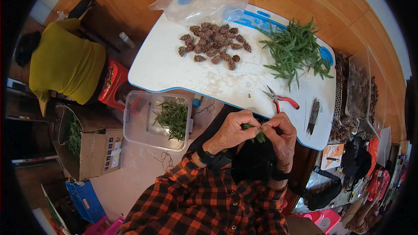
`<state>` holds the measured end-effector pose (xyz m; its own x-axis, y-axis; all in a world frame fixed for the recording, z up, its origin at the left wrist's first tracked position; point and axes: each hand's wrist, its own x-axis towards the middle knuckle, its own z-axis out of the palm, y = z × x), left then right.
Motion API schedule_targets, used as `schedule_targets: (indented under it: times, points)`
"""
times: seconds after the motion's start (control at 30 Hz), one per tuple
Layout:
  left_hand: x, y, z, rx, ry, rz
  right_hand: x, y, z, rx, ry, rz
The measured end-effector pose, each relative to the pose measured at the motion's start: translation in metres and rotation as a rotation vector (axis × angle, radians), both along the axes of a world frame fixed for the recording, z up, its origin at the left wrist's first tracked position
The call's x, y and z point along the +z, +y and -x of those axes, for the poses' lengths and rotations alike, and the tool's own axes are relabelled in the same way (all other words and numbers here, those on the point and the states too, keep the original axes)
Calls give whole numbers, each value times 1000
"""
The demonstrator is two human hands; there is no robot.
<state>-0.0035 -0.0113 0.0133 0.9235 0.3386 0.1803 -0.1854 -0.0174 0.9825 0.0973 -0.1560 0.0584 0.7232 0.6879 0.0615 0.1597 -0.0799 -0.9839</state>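
Note:
Close to my body, in front of the table edge, both hands meet over a small green artificial fir sprig [260, 138]. My left hand [231, 131] pinches it between thumb and fingers. From the other side my right hand [281, 138] grips near the same spot, its fingertips almost touching the left ones; anything finer between them is too small to make out. Just beyond lie red-handled pliers [283, 99], jaws apart. A bundle of thin dark wires [313, 117] rests to their right. Farther back are a heap of green sprigs [294, 50] and a pile of brown pine cones [212, 43].
A clear plastic bag [200, 4] lies at the back of the white table [165, 67]. Down on the left stand a clear bin [133, 122] with sprigs inside and a cardboard box [98, 148] of greenery. Another person [67, 61] sits bent at far left. Cone-filled containers [360, 87] stand right.

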Motion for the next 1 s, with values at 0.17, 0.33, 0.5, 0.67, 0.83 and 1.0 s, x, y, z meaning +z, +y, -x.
schedule_targets:
  times: [0.17,0.33,0.5,0.67,0.83,1.0]
  points:
    - [1,3,2,-43,64,146,1,3,5,-23,-100,15]
    - [-3,12,5,-190,142,326,7,2,11,6,-142,59]
    - [-8,15,6,-281,126,469,14,1,13,55,-132,103]
    - [-4,18,7,-315,131,392,19,-3,8,126,-113,142]
    - [-7,17,6,-359,128,406,23,-8,4,183,-116,164]
    - [-8,20,5,-413,131,342,25,-9,1,220,-52,198]
